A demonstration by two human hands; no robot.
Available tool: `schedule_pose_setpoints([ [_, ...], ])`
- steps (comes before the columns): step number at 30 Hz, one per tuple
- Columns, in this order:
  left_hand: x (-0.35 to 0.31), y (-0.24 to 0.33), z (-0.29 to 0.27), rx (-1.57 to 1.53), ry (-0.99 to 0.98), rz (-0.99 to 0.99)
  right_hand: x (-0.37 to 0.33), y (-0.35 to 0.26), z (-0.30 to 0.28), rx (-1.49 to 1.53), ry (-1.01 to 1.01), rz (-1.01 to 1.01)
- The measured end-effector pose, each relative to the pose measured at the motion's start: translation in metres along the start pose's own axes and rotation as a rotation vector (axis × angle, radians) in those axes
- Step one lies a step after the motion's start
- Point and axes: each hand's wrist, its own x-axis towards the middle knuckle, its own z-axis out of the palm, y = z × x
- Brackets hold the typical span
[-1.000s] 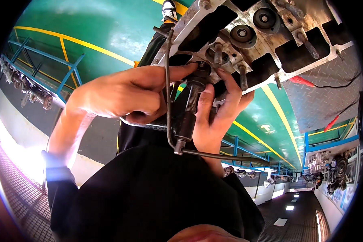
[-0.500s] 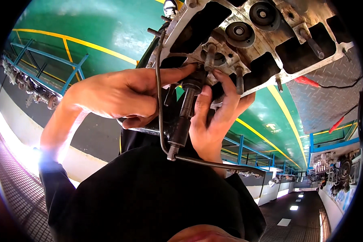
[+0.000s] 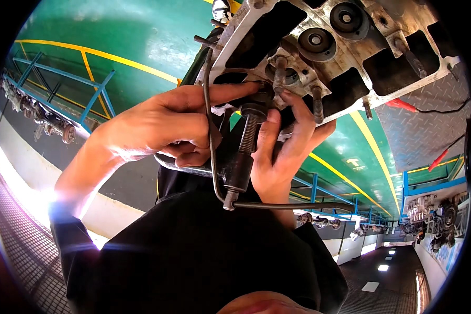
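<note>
A screw-type valve spring compressor (image 3: 239,168) hangs from a cylinder head (image 3: 369,86), its threaded screw and bent bar handle (image 3: 210,115) toward me. My left hand (image 3: 165,123) comes from the left. Its index finger stretches to the compressor's upper end, while the other fingers curl behind the bar; whether they grip anything is hidden. On the other side my right hand (image 3: 283,157) closes round the compressor's upper end, thumb beside the screw and index fingertip by a threaded stud (image 3: 280,74). Any small part between the fingertips is too hidden to make out.
Two round valve spring retainers (image 3: 316,41) and several studs stand out on the cylinder head. Red clip leads (image 3: 400,104) lie on a metal plate (image 3: 426,123) at right. Blue racks (image 3: 63,83) with engine parts line the green floor. A shoe (image 3: 221,10) shows at the top.
The cylinder head and compressor sit slightly farther right and lower in view. My left fingers have shifted a little; both hands stay at the compressor's upper end.
</note>
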Motion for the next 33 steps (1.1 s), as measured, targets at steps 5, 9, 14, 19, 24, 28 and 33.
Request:
schedule_pose_setpoints([
  [5, 0.004, 0.003, -0.007, 0.057, -0.08, 0.008, 0.002, -0.019, -0.019, -0.152, 0.031, 0.005],
  [9, 0.007, -0.001, -0.008, -0.001, -0.097, 0.011, -0.004, -0.039, -0.049, -0.065, -0.068, 0.288],
  [14, 0.004, 0.004, -0.006, 0.098, -0.014, -0.03, -0.001, -0.043, -0.056, 0.27, -0.29, 0.543],
  [19, 0.005, 0.009, 0.002, 0.286, 0.076, -0.035, 0.009, -0.045, -0.053, 0.259, -0.333, 0.576],
  [24, 0.007, 0.008, 0.005, 0.307, 0.073, -0.01, 0.006, -0.042, -0.05, 0.276, -0.295, 0.508],
  [28, 0.003, 0.009, -0.002, 0.389, 0.016, 0.004, 0.001, -0.043, -0.048, 0.295, -0.274, 0.516],
  [33, -0.003, 0.007, -0.007, 0.329, -0.009, 0.032, -0.002, -0.043, -0.049, 0.337, -0.251, 0.521],
])
